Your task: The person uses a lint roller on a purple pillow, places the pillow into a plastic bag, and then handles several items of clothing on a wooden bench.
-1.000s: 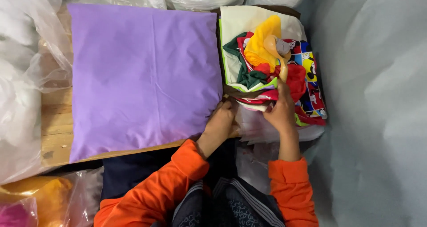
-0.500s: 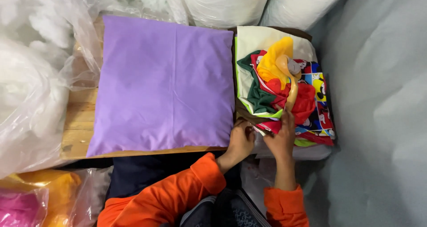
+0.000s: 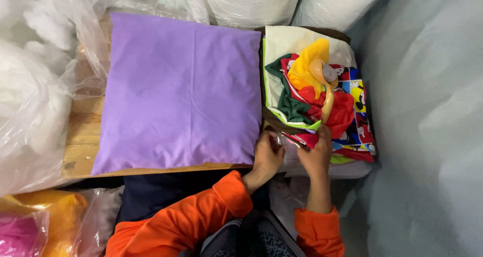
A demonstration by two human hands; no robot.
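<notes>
- So, big purple pillow (image 3: 178, 93) lies flat on wooden surface (image 3: 83, 136), nr its front edge.
- Multicolour fabric pile (image 3: 314, 93) beside it, w/ loose curved tool on top; could slide off if tugged.
- Left hand (image 3: 266, 156) & right hand (image 3: 314, 156) pinch pile's front edge.

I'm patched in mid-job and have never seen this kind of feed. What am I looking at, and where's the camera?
There is no machine here: a person in orange sleeves works with bare hands. The one camera sits on their head and looks down. On the wooden table lies a purple cushion. To its right is a pile of colourful cloths. The left hand and the right hand meet at the near edge of that pile and pinch something small; what it is I cannot tell. Clear plastic bags of white stuffing lie around.
</notes>
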